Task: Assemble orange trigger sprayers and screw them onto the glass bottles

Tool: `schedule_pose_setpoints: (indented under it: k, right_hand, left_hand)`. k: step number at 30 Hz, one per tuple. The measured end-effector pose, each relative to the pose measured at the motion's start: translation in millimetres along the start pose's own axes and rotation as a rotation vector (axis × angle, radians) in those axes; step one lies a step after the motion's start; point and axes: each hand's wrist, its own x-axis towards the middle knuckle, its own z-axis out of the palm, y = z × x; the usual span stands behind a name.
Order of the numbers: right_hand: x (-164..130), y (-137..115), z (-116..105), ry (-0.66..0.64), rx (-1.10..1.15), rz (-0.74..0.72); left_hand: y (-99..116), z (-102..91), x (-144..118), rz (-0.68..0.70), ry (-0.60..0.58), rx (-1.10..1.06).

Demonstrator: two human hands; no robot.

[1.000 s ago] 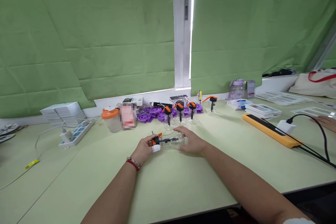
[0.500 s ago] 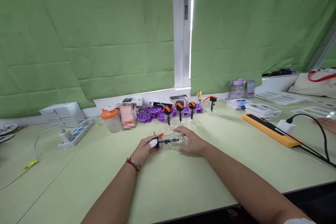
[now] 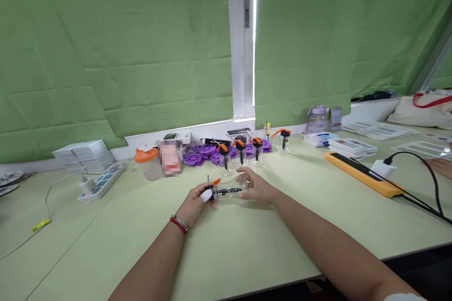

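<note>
A clear jar [image 3: 230, 192] with a black lid, an orange lever and a dark rod inside lies on its side between my hands, just above the table. My left hand [image 3: 195, 201], a white cover on its thumb, is closed around the lid end. Curled about the wide clear base is my right hand [image 3: 260, 188], thumb below and fingers above. Beyond them stand similar upright jars: one jar [image 3: 223, 157], a second jar [image 3: 240, 153], a third jar [image 3: 257, 152], and another jar [image 3: 283, 142] farther right.
Purple plastic wheels [image 3: 197, 156] lie behind the jars. To the left are an orange-lidded cup [image 3: 147, 164], a white power strip [image 3: 102, 183] and stacked white cards [image 3: 83, 154]. A yellow power strip [image 3: 363, 174] with cables lies right. Another person's hand [image 3: 441, 167] shows at the right edge.
My right fingers have shifted slightly and curled closer around the jar's base. My left hand keeps its hold on the lid end. The view has moved slightly.
</note>
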Motion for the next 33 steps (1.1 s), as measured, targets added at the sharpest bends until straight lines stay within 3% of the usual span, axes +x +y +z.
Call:
schedule_pose_setpoints:
  k: [14,16,20,22,33]
  right_hand:
    - [6.8,8.1,10.6,0.145,0.15,0.196]
    - [5.5,6.1,8.8,0.123,0.246,0.189]
    - [1.0,3.3,1.7,-0.046,0.37,0.137]
    - [-0.5,3.3,-0.2,-0.078,0.36,0.144]
    - [6.1,15.5,4.8,0.005,0.152,0.334]
  left_hand:
    - [0.4,-0.1,0.2,-0.014,0.009,0.08]
    - [1.1,-2.3,0.6,0.005,0.029,0.081]
    - [2.9,-4.8,0.1,0.023,0.042,0.08]
    - [3.9,-4.2,-0.9,0.02,0.043,0.085]
    - [5.9,1.1,-2.9,0.023,0.017,0.087]
